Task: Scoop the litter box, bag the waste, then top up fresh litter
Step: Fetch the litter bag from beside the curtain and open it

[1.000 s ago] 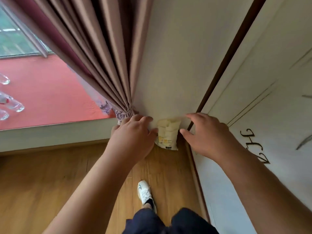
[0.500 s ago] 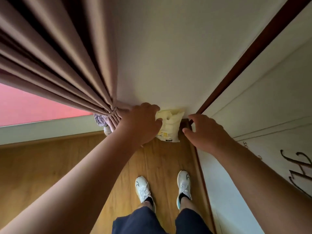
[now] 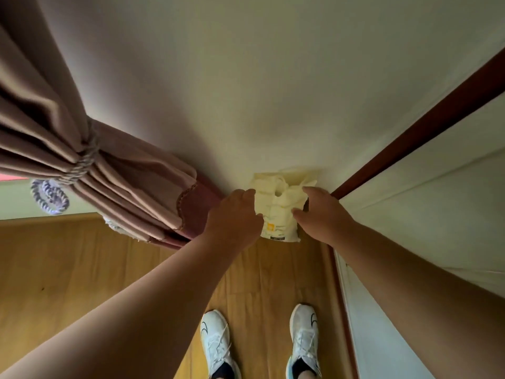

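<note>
A pale yellow, crinkled plastic litter bag point(image 3: 280, 212) stands on the wood-plank floor point(image 3: 82, 269) against the far wall point(image 3: 273, 91), between a tied pleated curtain point(image 3: 131, 187) and a dark door frame point(image 3: 410, 132). Its orange-marked label is unreadable. The left hand point(image 3: 235, 218) and right hand point(image 3: 322, 214) curl their fingers around the bag's sides.

You stood facing a corner, and a pale yellow bag point(image 3: 278, 212) sat on the wooden floor point(image 3: 68, 269) against the cream wall point(image 3: 246, 91), with its crumpled top toward the wall. Your left hand point(image 3: 235, 217) curled against the bag's left edge and your right hand point(image 3: 319, 212) gripped its right edge, thumb on the front. A tied-back pink curtain point(image 3: 131, 187) hung just left of your left hand, a dark wooden frame point(image 3: 415, 129) ran to the right, and your white shoes point(image 3: 218, 343) stood below.
</note>
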Demonstrator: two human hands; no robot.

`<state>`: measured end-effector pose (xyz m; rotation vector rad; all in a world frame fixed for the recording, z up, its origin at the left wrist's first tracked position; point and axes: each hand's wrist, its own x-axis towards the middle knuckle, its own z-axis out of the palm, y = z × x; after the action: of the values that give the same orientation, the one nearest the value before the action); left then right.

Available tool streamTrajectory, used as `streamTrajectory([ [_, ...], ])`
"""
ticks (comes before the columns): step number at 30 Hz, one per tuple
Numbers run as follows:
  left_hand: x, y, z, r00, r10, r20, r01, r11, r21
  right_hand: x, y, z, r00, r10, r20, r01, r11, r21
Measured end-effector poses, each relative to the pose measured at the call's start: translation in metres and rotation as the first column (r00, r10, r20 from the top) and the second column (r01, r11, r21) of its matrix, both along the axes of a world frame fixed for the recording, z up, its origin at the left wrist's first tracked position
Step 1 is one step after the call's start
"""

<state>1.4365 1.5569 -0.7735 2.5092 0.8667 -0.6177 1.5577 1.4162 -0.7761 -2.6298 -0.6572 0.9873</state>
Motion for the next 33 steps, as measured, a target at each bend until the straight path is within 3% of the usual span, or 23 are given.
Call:
streamTrajectory([
  [9,0.006,-0.001,-0.109,1.000,-0.013,0.016,0.014,0.999,-0.031,0.028,0.043,-0.100,0.995,0.014,-0.098,-0.004,0.995,0.102],
  [15,0.004,0.010,-0.126,0.998,-0.003,0.057,0.007,0.998,-0.060,0.029,0.064,-0.150,0.940,-0.226,-0.255,0.258,0.961,0.099],
  [19,0.003,0.019,-0.135,0.999,-0.020,0.027,0.021,0.999,-0.036,0.017,0.058,-0.163,0.992,-0.043,-0.117,0.034,0.996,-0.078],
  [24,-0.002,0.019,-0.144,0.998,-0.043,0.038,0.045,0.998,-0.039,-0.008,0.051,-0.169,0.989,0.113,-0.092,-0.136,0.943,-0.303],
  [29,0.002,0.013,-0.159,0.989,-0.132,0.059,0.132,0.991,0.011,-0.039,0.032,-0.180,0.984,0.168,-0.065,-0.179,0.948,-0.265],
  [33,0.010,0.006,-0.161,0.963,-0.266,-0.033,0.267,0.963,0.043,-0.056,0.024,-0.184,0.966,0.258,-0.021,-0.256,0.940,-0.225],
])
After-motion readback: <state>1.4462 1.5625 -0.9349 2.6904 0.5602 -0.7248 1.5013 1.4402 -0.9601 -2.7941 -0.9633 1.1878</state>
